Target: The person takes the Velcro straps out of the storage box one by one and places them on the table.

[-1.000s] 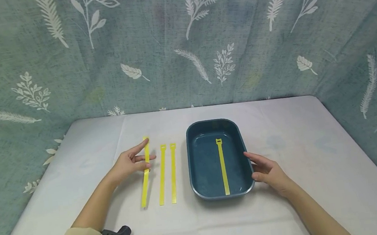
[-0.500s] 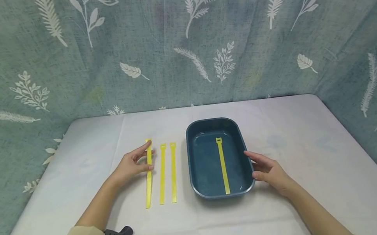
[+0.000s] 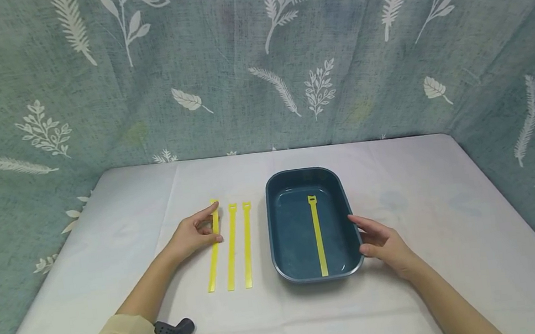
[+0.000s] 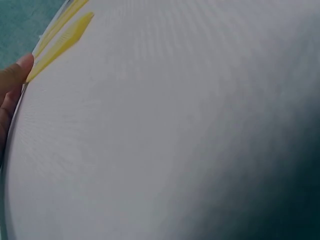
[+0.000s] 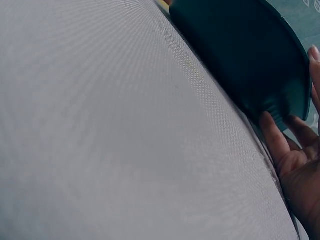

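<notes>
My left hand (image 3: 196,236) is at a yellow cable tie (image 3: 213,268), the leftmost of three in a row on the white table. Its index finger is near the slotted head and its thumb is lower on the strip; they pinch it near the table. In the left wrist view the thumb (image 4: 24,62) meets the end of a yellow strip. My right hand (image 3: 387,247) touches the right outer wall of a dark teal rectangular basin (image 3: 289,231) with extended fingers, not wrapped around it. One more yellow tie (image 3: 318,238) lies lengthwise inside the basin.
Two more yellow ties, a middle one (image 3: 232,249) and a right one (image 3: 248,247), lie parallel between the left hand and the basin. A black device (image 3: 175,332) is at the left wrist. A leaf-patterned cloth (image 3: 214,56) hangs behind the table.
The left hand has moved slightly right with its tie, which was tilted and now runs nearly parallel to the other two. The right hand and basin have stayed in place.
</notes>
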